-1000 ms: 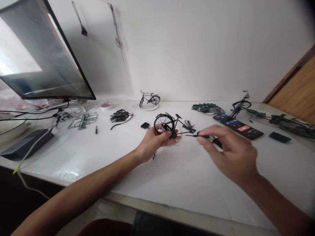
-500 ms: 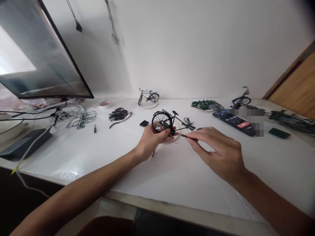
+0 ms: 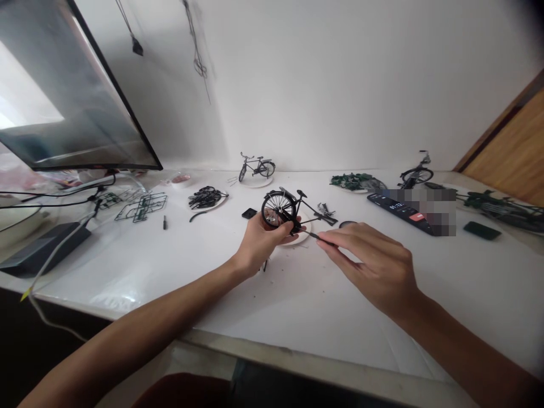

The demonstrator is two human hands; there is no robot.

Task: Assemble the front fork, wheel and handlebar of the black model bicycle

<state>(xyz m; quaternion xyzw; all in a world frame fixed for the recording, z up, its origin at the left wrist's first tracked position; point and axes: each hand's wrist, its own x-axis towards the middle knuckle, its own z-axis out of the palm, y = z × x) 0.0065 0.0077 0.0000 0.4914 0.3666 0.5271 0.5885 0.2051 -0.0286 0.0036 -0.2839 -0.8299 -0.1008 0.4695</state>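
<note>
My left hand [image 3: 266,235] is closed on a small black model bicycle [image 3: 278,209], thumb pressed near the crank area below the rear wheel. The model has one spoked wheel, a saddle and a bare frame pointing right. Between the thumb and fingers of my right hand [image 3: 369,255] is a slim dark screwdriver [image 3: 321,237]. Its thin shaft points left, and the tip is at the model near my left fingertips; whether it sits in a screw is too small to tell. Under the model lies a white plate [image 3: 305,233], partly hidden by my left hand.
A finished-looking model bicycle [image 3: 257,166] stands at the back, another [image 3: 416,173] at the right. Plates carry black parts [image 3: 208,197] and green parts [image 3: 357,181]. Green sprues [image 3: 142,207] lie left, near a monitor [image 3: 80,85]. A phone [image 3: 402,212] lies right.
My right hand has moved slightly left and the screwdriver tip has come closer to the model bicycle. My left hand keeps its hold with almost no shift.
</note>
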